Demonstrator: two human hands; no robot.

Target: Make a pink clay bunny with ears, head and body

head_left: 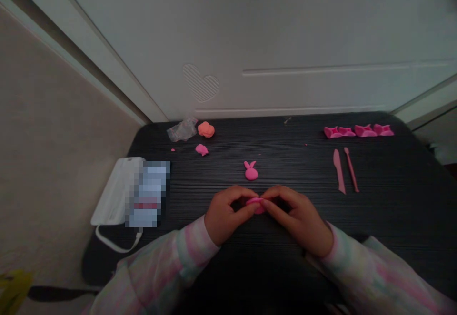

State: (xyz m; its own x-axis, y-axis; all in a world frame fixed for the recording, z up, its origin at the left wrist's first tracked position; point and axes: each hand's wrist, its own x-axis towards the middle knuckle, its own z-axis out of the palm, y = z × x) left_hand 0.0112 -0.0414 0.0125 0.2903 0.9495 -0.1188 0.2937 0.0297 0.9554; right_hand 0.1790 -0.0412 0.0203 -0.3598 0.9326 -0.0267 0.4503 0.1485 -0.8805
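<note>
My left hand (pixel 225 214) and my right hand (pixel 298 217) meet over the near middle of the black table (pixel 392 210). Both pinch one small pink clay piece (pixel 255 203) between their fingertips, just above the tabletop. Just beyond the hands lies a pink clay bunny head (pixel 251 170) with two ears, flat on the table. Both sleeves are pastel striped.
A pink clay lump (pixel 202 150), an orange clay lump (pixel 206 129) and a clear plastic wrapper (pixel 182 130) lie at the back left. Two pink modelling tools (pixel 344 170) and a row of pink moulds (pixel 359 131) lie at the right. A white pouch (pixel 119 189) overhangs the left edge.
</note>
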